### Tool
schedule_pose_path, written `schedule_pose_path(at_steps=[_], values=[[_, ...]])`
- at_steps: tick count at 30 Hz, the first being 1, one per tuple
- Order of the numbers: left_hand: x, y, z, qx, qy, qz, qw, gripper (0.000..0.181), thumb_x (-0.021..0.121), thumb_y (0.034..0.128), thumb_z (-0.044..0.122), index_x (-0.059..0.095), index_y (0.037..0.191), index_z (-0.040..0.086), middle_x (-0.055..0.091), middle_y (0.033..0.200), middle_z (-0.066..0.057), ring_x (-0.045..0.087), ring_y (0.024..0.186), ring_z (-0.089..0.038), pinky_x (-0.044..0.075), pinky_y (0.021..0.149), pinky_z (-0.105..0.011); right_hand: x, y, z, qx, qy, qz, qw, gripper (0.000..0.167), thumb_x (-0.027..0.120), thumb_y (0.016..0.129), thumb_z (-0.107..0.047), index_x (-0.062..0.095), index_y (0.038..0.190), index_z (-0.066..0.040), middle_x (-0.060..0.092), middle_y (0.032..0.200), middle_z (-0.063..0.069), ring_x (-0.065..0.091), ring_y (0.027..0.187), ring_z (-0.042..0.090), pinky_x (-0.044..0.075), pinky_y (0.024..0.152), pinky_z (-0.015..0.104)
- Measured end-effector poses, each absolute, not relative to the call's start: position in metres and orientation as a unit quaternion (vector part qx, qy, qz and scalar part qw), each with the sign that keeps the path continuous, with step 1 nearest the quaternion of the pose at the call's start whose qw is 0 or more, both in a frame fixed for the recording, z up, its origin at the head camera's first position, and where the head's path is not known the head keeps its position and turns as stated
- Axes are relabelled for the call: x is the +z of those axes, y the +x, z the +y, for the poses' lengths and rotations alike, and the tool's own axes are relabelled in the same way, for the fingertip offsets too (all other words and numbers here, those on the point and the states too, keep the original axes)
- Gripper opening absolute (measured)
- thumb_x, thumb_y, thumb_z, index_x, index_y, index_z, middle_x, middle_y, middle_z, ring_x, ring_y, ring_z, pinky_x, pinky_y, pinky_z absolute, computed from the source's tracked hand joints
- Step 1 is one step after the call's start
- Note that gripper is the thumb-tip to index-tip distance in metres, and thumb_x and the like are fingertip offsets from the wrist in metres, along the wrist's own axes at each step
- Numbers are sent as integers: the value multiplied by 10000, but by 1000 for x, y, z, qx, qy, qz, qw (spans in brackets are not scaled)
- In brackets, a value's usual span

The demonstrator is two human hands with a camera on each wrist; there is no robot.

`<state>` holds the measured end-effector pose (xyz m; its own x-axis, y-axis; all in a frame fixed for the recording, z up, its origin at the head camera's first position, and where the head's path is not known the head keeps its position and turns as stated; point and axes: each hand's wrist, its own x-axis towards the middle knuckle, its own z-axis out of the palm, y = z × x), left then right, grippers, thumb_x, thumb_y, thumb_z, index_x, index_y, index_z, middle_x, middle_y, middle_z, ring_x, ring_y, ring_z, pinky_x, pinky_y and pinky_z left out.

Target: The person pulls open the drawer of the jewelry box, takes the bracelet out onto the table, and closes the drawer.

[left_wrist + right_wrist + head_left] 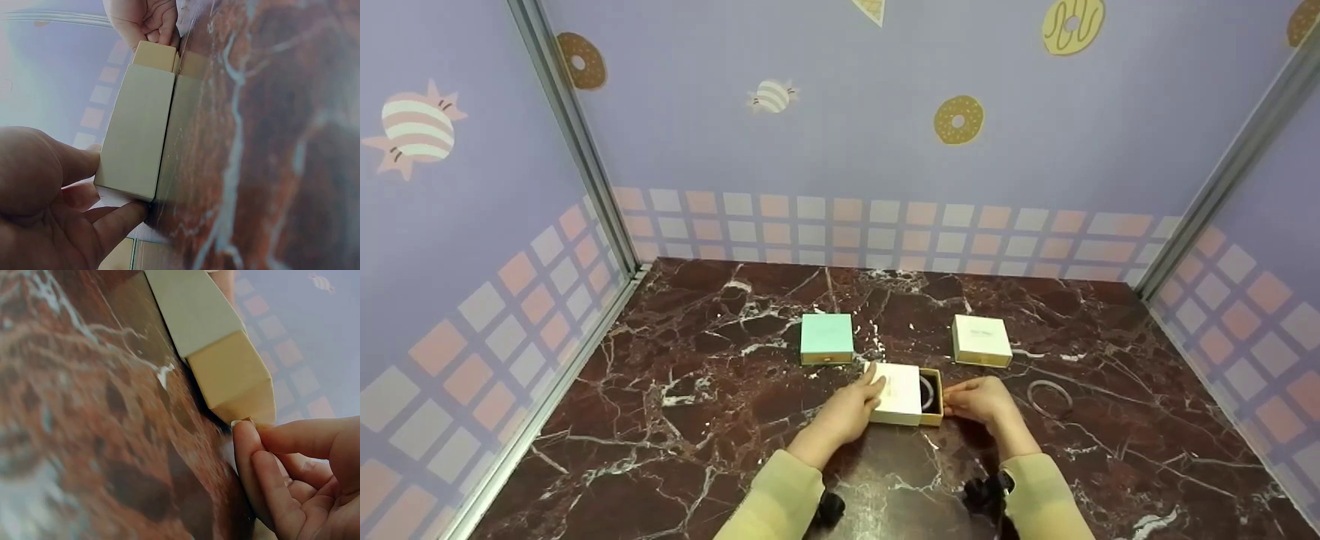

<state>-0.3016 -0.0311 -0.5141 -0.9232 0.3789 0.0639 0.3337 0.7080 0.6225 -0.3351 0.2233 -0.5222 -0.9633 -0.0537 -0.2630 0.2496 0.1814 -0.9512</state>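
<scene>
At the frame's lower middle, we see a cream box (901,395) with its drawer (931,420) partly out to the right. The left hand (844,412) grips the box's left end; the right hand (982,399) pinches the drawer's end, probably by a tab that the fingers mostly hide. The box covers part of the dark ring (931,391) inside. Beyond, we find a teal box (826,335) upper left, a white box (982,337) upper right, and a loose ring (1044,382) right of the right hand.
</scene>
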Motion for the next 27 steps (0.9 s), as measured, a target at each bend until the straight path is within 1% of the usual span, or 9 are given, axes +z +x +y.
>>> schedule_pose_path(at_steps=[4,11,19,27], values=[[-514,-302,-31,330,194,923,31,480,561,1045,121,497,1512,34,311,1671,-188,477,1435,-420,420,1199,-509,-521,-336,229,-635,56,760,125,204,647,896,120,671,1053,247,730,726,52,713,658,124,652,670,242],[-513,-301,-31,332,194,923,32,474,563,1042,115,506,1504,26,321,1664,-198,463,1445,-424,404,1209,-517,-520,-336,237,-633,58,759,139,208,656,888,106,670,1055,230,729,728,34,713,668,116,653,695,240],[-514,-301,-31,336,197,921,27,469,563,1041,108,510,1499,21,328,1659,-204,468,1439,-431,407,1206,-522,-519,-336,250,-626,45,764,149,225,653,890,75,677,1061,220,733,722,12,710,677,97,641,686,218],[-514,-301,-31,336,195,921,29,471,563,1041,110,509,1500,20,326,1660,-203,460,1446,-427,399,1214,-518,-519,-336,257,-624,48,765,154,212,658,900,79,669,1059,218,725,734,6,707,687,97,641,692,224]])
